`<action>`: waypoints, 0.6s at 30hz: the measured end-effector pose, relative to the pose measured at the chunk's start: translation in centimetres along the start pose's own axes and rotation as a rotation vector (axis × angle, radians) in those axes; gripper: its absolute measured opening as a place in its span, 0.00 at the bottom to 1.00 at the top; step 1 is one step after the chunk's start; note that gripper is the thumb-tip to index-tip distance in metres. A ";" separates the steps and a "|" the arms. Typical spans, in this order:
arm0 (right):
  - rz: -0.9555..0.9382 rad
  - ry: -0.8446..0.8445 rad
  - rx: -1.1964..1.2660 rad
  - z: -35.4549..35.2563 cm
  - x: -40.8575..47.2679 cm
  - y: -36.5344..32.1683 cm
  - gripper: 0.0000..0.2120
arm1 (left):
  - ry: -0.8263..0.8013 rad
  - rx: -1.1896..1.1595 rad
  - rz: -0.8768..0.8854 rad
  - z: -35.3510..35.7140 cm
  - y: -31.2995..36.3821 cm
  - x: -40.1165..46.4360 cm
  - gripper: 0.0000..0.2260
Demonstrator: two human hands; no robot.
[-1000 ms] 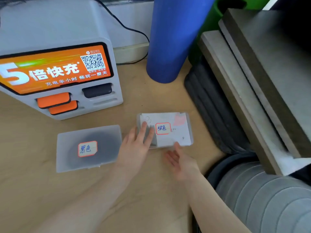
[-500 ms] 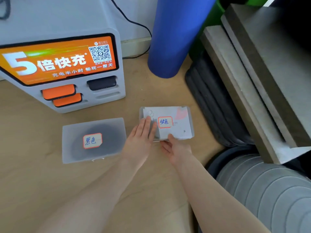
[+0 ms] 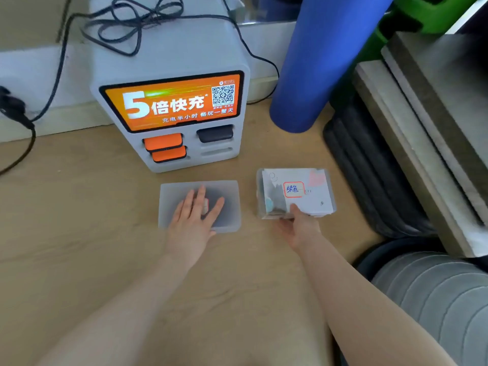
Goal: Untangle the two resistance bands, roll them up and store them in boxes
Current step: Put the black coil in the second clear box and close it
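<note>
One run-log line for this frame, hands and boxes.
left hand: flat on left box, lid closed | right hand: grips near edge of right box, lid closed | bands: none loose on floor

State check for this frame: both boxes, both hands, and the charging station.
Left box: lid on, flat on the floor, something dark inside.
Right box: lid on, label up.
Left hand: flat on the left box.
Right hand: holds the right box's near edge.
Charging station: screen lit.

Wooden floor (image 3: 79, 233) carries two closed translucent boxes, well apart: left box (image 3: 171, 191) under the flat left hand (image 3: 194, 220), right box (image 3: 317, 191) beyond the right hand (image 3: 299, 228). Behind them: charging station (image 3: 171, 62), blue roll (image 3: 317, 75).
</note>
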State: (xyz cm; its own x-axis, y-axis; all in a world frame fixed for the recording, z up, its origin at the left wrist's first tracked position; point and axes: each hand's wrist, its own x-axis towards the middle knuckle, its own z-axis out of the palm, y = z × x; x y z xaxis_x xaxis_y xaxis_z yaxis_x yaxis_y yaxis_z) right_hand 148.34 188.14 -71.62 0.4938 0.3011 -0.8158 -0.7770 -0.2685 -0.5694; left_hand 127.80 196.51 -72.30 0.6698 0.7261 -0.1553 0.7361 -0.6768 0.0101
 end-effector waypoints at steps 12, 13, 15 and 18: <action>-0.016 -0.124 -0.062 4.9 1.2 -0.9 0.13 | 0.075 -0.106 -0.065 0.1 0.0 4.7 0.31; -0.005 -0.153 -0.049 5.4 1.1 -0.6 0.14 | 0.069 -0.102 -0.052 0.3 -0.4 4.8 0.31; 0.001 -0.194 -0.058 5.9 1.0 0.2 0.16 | 0.053 -0.106 -0.030 0.4 -0.8 4.9 0.30; 0.010 -0.171 -0.181 5.5 0.4 0.6 0.17 | 0.012 -0.092 -0.063 0.1 -0.9 5.1 0.31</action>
State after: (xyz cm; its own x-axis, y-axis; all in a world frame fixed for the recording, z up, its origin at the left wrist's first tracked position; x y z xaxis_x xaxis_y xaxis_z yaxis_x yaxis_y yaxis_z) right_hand 145.91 193.16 -71.73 0.4014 0.4436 -0.8013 -0.6915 -0.4269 -0.5827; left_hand 130.52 200.82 -73.19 0.6229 0.7685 -0.1464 0.7821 -0.6164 0.0914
